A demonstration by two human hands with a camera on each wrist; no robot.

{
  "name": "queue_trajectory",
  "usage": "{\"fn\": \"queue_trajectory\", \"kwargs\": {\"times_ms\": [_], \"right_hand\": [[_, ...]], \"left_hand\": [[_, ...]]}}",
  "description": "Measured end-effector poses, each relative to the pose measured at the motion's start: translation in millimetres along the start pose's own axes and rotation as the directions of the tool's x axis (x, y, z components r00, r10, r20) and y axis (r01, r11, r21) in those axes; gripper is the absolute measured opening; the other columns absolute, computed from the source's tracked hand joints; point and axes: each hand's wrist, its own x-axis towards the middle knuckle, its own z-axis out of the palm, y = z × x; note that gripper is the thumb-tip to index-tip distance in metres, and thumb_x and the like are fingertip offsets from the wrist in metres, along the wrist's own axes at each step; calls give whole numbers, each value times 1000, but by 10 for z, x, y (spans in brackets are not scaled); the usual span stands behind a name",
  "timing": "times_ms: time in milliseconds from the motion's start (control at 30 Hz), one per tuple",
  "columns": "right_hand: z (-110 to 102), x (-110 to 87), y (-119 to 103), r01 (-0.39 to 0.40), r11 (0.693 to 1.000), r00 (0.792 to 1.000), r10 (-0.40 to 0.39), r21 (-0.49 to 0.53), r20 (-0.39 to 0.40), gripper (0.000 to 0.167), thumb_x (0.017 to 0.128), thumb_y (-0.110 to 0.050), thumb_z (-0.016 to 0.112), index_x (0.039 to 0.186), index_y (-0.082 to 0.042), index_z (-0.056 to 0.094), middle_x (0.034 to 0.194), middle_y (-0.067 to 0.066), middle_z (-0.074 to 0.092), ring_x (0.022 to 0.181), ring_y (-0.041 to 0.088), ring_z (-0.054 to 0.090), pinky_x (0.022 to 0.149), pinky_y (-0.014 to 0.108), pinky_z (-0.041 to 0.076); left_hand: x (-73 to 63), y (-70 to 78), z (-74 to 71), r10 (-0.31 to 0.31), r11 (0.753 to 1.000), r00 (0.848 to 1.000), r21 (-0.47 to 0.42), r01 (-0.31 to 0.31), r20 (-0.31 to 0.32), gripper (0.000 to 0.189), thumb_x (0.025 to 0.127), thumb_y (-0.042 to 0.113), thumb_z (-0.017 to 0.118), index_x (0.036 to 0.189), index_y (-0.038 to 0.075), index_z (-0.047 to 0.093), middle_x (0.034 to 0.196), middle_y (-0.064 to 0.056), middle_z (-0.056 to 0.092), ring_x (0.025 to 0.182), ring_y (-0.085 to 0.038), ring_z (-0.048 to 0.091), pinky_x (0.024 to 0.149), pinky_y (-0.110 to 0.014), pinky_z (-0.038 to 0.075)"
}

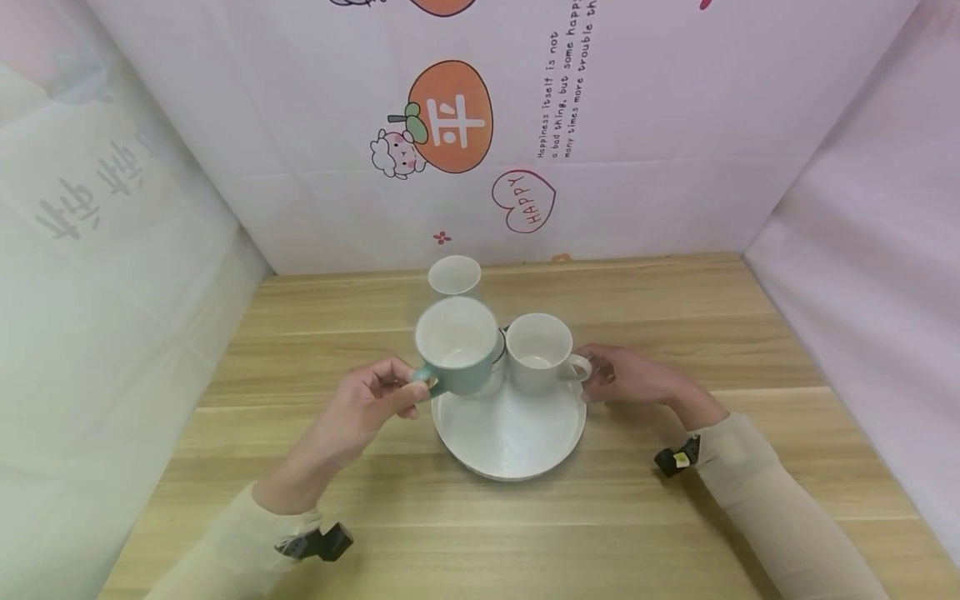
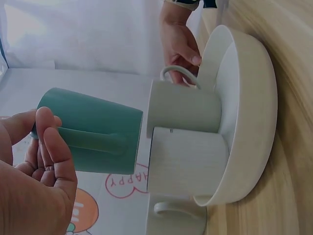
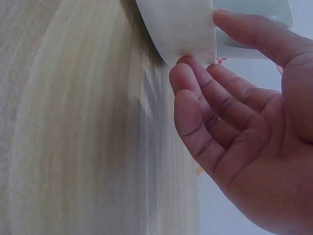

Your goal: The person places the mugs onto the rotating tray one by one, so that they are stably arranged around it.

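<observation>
A teal mug with a white inside is raised above the left part of a round white tray. My left hand pinches its handle between thumb and fingers. On the tray stands a plain white mug, its handle turned right. Beside it stands a white mug with a dark rim, mostly hidden behind the teal mug in the head view. My right hand is at the tray's right side, thumb on the rim and fingertips against the outer wall, close by the plain mug's handle.
Another white mug stands behind the tray, near the back of the wooden table. A white printed cloth hangs behind the table, with more white cloth at both sides.
</observation>
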Motion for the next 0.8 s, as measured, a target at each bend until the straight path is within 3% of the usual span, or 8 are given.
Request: {"fn": "queue_trajectory", "kwargs": {"times_ms": [167, 500, 800], "right_hand": [[-4, 1, 10, 1, 1000, 1000, -1, 11, 6, 61, 86, -25, 78, 141, -21, 51, 117, 7, 66, 98, 22, 63, 81, 32, 55], [-3, 2, -16, 7, 1000, 1000, -7, 14, 10, 61, 87, -23, 78, 141, -20, 50, 116, 7, 66, 98, 22, 64, 80, 31, 56], [0, 11, 12, 20, 1000, 1000, -21, 20, 10, 61, 87, -23, 77, 141, -21, 50, 114, 7, 66, 96, 22, 64, 78, 31, 56]], "left_hand": [[-16, -16, 107, 14, 1000, 999, -14, -13, 45, 5, 95, 12, 68, 92, 10, 64, 94, 2, 65, 77, -11, 62, 75, -25, 58], [-9, -70, 306, -15, 999, 993, -31, 18, 120, 18, 95, 10, 67, 100, -6, 61, 90, 2, 64, 72, -8, 61, 74, -24, 58], [20, -172, 415, -15, 1000, 988, 8, 14, 155, 16, 95, 12, 67, 99, -2, 63, 87, -1, 65, 71, -10, 63, 73, -27, 58]]}}
